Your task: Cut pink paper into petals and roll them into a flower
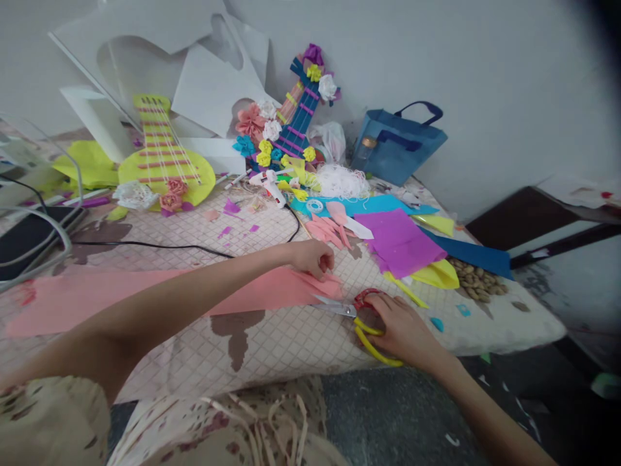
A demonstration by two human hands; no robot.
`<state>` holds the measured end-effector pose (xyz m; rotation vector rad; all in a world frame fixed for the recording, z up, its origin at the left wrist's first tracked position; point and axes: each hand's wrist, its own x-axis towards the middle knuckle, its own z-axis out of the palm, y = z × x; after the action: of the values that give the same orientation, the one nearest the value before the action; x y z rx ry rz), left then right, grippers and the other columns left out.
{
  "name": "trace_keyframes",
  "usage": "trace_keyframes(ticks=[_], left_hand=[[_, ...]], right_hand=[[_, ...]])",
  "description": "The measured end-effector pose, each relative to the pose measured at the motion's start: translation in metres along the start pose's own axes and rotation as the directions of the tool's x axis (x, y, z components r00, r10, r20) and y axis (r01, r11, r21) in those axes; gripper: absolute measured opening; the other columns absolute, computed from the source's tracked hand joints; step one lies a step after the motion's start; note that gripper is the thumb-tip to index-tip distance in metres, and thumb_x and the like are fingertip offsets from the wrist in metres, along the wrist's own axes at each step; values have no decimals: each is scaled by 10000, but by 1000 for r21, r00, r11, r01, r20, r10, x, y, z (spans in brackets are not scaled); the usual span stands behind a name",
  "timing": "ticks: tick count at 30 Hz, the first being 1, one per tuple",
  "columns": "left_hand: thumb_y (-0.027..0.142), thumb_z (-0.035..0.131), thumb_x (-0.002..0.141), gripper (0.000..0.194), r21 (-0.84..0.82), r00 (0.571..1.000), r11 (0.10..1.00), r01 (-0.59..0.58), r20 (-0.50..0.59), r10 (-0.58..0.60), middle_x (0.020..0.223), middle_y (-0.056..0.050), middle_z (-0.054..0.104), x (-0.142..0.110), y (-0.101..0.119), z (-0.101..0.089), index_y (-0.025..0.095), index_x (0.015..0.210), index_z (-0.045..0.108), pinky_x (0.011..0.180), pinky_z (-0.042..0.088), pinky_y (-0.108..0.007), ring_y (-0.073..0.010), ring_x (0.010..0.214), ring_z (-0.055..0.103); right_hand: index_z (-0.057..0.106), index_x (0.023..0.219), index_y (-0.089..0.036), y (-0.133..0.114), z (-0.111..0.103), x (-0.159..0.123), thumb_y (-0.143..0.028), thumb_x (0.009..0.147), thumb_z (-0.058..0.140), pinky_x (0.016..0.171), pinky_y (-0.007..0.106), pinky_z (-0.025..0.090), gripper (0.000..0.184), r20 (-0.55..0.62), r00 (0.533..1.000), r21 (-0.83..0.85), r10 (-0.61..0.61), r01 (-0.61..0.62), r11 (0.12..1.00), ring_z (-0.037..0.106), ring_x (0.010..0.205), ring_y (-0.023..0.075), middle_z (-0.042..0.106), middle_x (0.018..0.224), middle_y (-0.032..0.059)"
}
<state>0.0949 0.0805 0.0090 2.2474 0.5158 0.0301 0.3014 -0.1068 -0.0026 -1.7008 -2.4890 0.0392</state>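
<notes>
A long strip of pink crepe paper lies across the table under my left forearm. My left hand is closed at the strip's right end, fingers curled and pinching its upper edge. My right hand grips a pair of scissors with red and yellow handles. The scissor blades are parted and point left, at the lower edge of the paper's right end. Just beyond my left hand lie several cut pink paper petals.
Purple crepe paper and peanuts lie to the right. Behind are a white glue gun, a yellow paper guitar, a flower-covered blue guitar and a blue bag. A black cable crosses the table.
</notes>
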Motion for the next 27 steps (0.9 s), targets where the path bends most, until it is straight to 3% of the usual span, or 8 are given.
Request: trace_keyframes(ticks=[5,11,15,19,23,26,27], left_hand=[[95,636,617,210,117,999,993,-15,-48,21,757,-13,671,1,0,5,146,820,653,595,411,-200,-126,686,591],[140,663,624,82,143,998,988,56,-7,-55,673,10,652,2,4,2,154,703,648,549,378,-189,-116,647,568],[172,638,655,70,123,999,992,35,-42,-30,701,-9,662,4,2,-10,140,716,649,547,384,-190,-118,654,570],[159,614,676,96,120,984,993,5,-175,16,732,-24,676,14,-5,-36,124,757,651,600,409,-206,-127,681,592],[126,577,707,161,307,914,935,176,-404,-40,873,-52,674,25,-4,-59,133,844,660,707,430,-248,-169,828,605],[133,550,740,267,397,824,868,298,-565,-25,1072,-114,620,22,1,-59,133,995,627,787,414,-307,-237,1014,555],[153,545,752,263,415,820,854,313,-572,-23,1075,-117,617,18,3,-55,138,1004,622,777,413,-310,-242,1010,556]], right_hand=[[504,1037,-198,0,1,-1,-294,690,630,772,391,445,381,1,1000,-11,5,-5,1000,582,928,270,622,1061,108],[499,1067,-205,0,2,-1,-295,695,636,799,400,442,406,13,1000,-5,14,-14,1000,573,955,273,619,1074,101],[504,1065,-200,1,2,-1,-310,694,644,802,397,441,411,12,1000,-7,18,-18,1000,575,962,274,617,1085,104],[500,1077,-194,1,2,-1,-280,678,654,813,390,434,437,34,999,-10,17,-17,1000,570,977,277,613,1099,109],[492,1084,-184,0,2,-1,-294,690,653,812,390,432,441,31,999,-27,24,-23,999,565,975,275,611,1102,109],[490,1081,-190,0,3,-2,-299,691,655,814,388,433,437,26,999,-21,26,-26,999,566,976,271,607,1105,105],[490,1074,-194,1,2,-3,-299,695,651,813,387,434,425,26,999,-16,31,-31,999,568,972,268,608,1101,101]])
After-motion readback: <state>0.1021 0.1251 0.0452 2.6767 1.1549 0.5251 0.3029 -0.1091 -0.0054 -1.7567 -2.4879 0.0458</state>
